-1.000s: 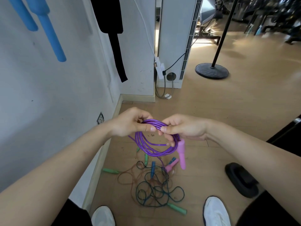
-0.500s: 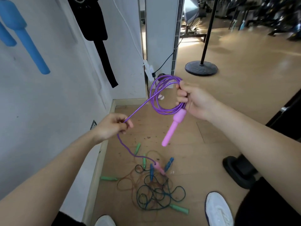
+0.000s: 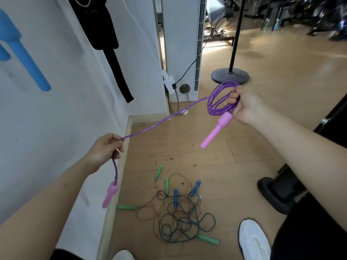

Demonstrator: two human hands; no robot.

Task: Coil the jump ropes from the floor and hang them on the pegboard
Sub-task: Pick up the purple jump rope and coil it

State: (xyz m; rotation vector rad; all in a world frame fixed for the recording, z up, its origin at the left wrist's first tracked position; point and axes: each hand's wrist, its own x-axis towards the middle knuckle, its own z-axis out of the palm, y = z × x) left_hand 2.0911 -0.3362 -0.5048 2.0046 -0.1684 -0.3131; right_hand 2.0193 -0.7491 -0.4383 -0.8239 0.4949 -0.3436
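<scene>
Right hand [image 3: 246, 106] raised, fingers [image 3: 230, 98] curled round a coil [image 3: 214, 106] of several loops of the purple jump rope [image 3: 161, 123]. One pink handle [image 3: 216, 130] hangs just below that fist. A single strand runs nearly taut down to the left hand [image 3: 105, 151], which pinches it. The second pink handle [image 3: 110, 194] dangles beneath, clear of the floor [image 3: 262, 147]. Other ropes lie in a tangle [image 3: 180, 218] on the floor near a white shoe [image 3: 253, 241]. Judgement: coiling of this rope is close to done, with one span left to gather. Risks: pull along the taut strand could drag loops off the right fingers and spill the coil. The dangling handle could swing into the loops or snag the tangle. Uneven loops would sit badly on a hook. Pegboard not identifiable from this view.
</scene>
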